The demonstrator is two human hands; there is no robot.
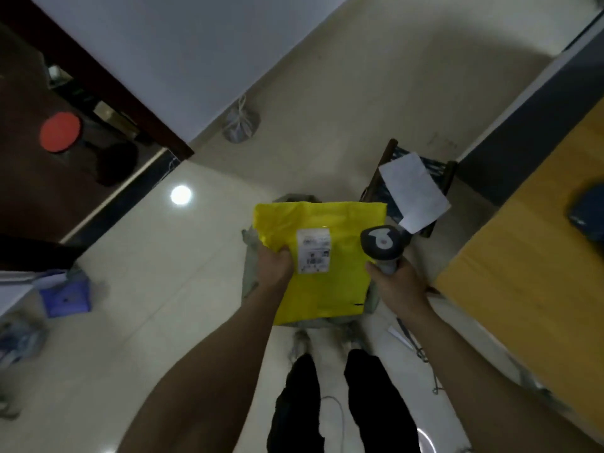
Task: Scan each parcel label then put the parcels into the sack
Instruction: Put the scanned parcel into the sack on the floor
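Parcel (322, 256): my left hand (274, 261) grips its edge, label (313, 251) up. Scanner (382, 245): gripped in my right hand (397, 282), beside the label. Scan seemingly underway; sacking remains, sack (250, 256) below.

The person wears loose black trousers (379, 407), which show as two dark legs at six o'clock in the head view. Just beyond the cuffs, toward twelve o'clock, sit pale grey-white shoes (300, 342), too blurred to show any detail. Both forearms are bare from the lower frame edge to the left hand (274, 266) and the right hand (397, 284).
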